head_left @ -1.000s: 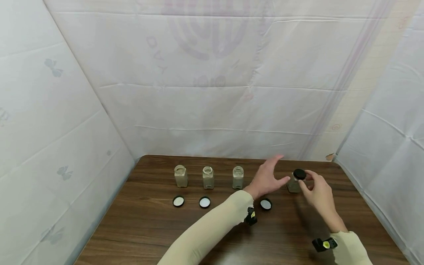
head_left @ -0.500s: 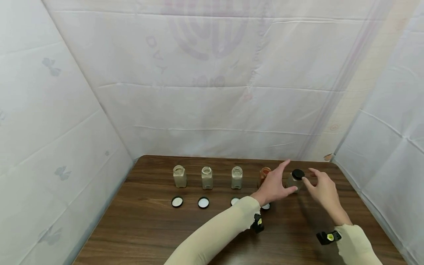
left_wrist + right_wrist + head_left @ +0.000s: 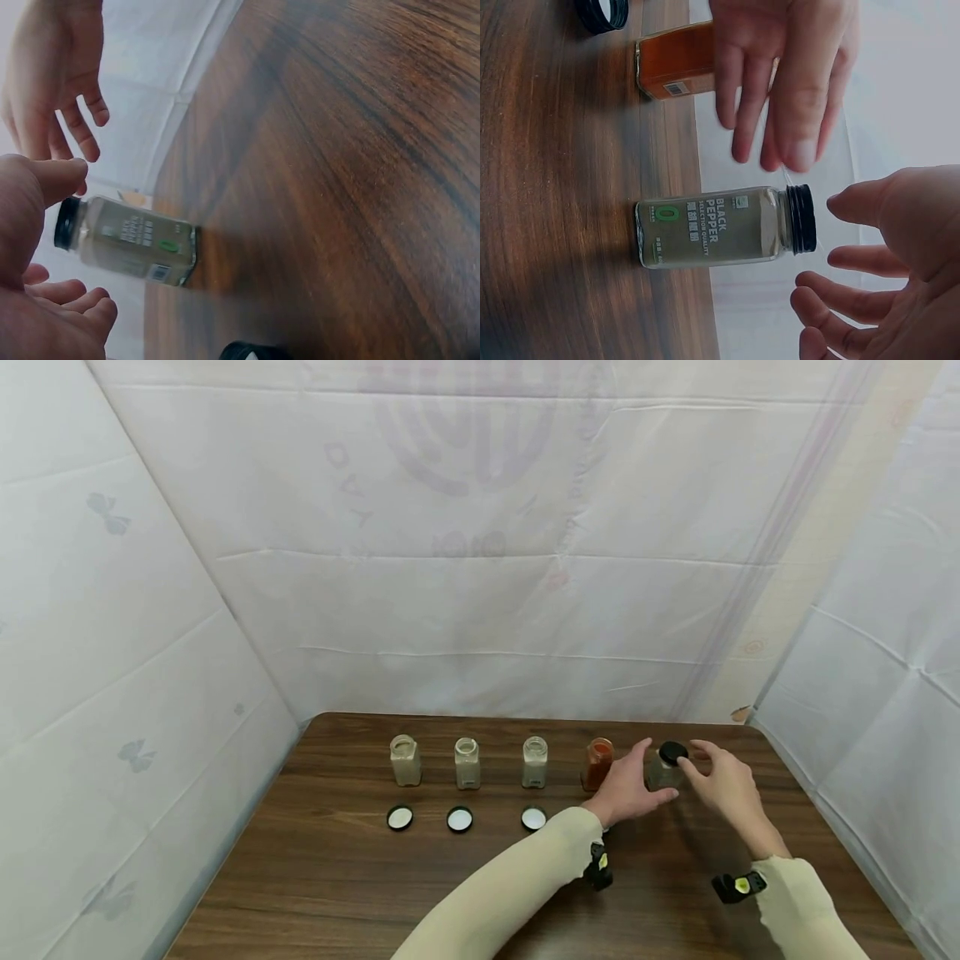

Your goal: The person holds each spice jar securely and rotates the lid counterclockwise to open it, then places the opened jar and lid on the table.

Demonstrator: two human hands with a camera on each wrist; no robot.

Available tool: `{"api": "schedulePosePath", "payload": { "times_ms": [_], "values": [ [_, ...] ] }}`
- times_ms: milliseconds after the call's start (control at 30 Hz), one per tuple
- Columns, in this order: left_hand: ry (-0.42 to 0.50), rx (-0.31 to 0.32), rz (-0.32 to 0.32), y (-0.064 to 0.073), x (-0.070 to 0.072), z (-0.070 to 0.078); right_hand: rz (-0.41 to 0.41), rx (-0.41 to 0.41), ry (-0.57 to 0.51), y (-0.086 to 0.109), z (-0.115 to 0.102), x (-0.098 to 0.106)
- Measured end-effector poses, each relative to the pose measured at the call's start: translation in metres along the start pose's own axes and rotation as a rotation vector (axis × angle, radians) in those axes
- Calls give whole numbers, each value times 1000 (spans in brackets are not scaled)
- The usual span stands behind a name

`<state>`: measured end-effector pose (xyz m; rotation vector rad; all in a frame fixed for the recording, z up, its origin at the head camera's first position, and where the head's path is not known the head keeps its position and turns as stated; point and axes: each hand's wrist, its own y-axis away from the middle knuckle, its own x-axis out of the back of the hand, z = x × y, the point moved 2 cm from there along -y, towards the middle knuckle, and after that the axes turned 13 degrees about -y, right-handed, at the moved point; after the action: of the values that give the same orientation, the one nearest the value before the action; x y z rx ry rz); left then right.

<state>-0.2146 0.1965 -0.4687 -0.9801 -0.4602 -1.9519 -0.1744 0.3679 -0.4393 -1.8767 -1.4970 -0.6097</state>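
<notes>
At the right end of a row of jars, a glass black pepper jar (image 3: pixel 663 775) stands upright with its black lid (image 3: pixel 802 217) on. My left hand (image 3: pixel 628 787) reaches in from the left, thumb and fingers spread beside the jar's body. From the other side my right hand (image 3: pixel 726 789) comes up to the lid, its thumb and fingers curved loosely around it. A gap shows between the right fingers and the lid in the right wrist view. Beside the left hand's back stands an uncapped jar of orange-red powder (image 3: pixel 599 763), partly covered by that hand.
Three uncapped jars of pale powder, left (image 3: pixel 406 762), middle (image 3: pixel 467 765) and right (image 3: pixel 535 763), continue the row leftward on the wooden table (image 3: pixel 337 877). In front lie upturned black lids, such as the leftmost lid (image 3: pixel 400 817). White sheeting (image 3: pixel 450 610) hangs behind.
My left hand has moved right, from in front of the orange-red jar to the pepper jar, uncovering that jar. The right hand drew back from the lid, then came close again.
</notes>
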Motion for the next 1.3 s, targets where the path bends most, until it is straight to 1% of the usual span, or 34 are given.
{"api": "schedulePosePath", "payload": {
  "times_ms": [133, 267, 400, 667, 1100, 1300],
  "values": [
    [7, 62, -12, -5, -9, 0, -32, -25, -2, -2, 1, -2],
    [23, 123, -21, -10, -17, -2, -41, -37, -6, -4, 1, -5],
    [20, 151, -21, -16, -23, -4, -43, -50, -17, -7, 1, -9],
    [0, 153, -4, -26, -31, -8, -36, -68, -24, -11, 2, -13],
    [33, 127, 16, -35, -39, -12, 3, -109, -26, -11, 1, -14],
    [14, 122, 61, -38, -42, -15, 27, -130, -38, -13, 1, -20]
  ]
}}
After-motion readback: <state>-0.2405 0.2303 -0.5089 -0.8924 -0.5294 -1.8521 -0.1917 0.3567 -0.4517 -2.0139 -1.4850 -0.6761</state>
